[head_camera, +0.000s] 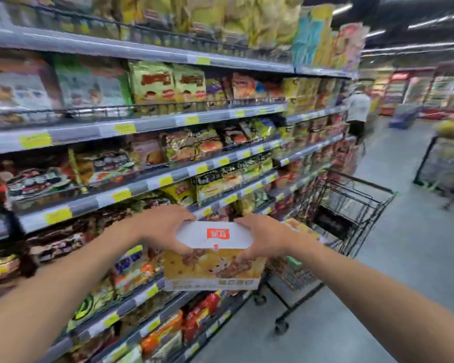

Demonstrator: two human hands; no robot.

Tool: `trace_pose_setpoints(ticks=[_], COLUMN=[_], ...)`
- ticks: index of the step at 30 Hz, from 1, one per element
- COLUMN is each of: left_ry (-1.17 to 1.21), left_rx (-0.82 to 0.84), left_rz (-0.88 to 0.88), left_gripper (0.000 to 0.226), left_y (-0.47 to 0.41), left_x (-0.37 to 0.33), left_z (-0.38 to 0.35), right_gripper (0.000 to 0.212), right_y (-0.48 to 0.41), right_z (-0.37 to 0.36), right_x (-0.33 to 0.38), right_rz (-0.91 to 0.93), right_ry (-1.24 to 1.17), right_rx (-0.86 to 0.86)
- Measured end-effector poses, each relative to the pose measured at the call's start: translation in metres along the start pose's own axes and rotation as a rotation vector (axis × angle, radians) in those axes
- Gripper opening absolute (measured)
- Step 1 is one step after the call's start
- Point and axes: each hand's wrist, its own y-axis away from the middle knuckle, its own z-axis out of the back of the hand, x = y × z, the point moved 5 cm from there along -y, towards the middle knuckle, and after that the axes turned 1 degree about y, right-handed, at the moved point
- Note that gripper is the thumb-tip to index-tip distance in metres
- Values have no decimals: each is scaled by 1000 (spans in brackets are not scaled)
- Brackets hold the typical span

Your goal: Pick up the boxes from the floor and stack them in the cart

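I hold a box (214, 260) with a white top, a red logo and a yellow printed front, up in the air in front of the shelves. My left hand (165, 229) grips its left top edge and my right hand (262, 237) grips its right top edge. A black wire shopping cart (351, 205) stands just beyond and to the right of the box, against the shelving. Something yellow and orange (299, 227) lies in the cart's near part. The image is blurred.
Tall shelves (142, 179) packed with snack bags run along the left. Grey floor (393, 258) opens to the right. Another black wire basket rack (443, 166) stands at the far right. A person in a white top (358, 111) stands farther down the aisle.
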Motion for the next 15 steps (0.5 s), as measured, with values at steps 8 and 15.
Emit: trace_pose_setpoints(ticks=[8,15], left_ry=[73,173], left_rx=[86,163], left_rz=[-279,-400], left_gripper=[75,89], left_y=[-169,-295], left_x=[-31,-35], left_z=[-37,-61], right_gripper=[100,99], right_y=[9,-3], right_z=[-4,-33], right_x=[-133,-216], right_rz=[-263,-469], right_ry=[28,-62], right_rx=[-32,-72])
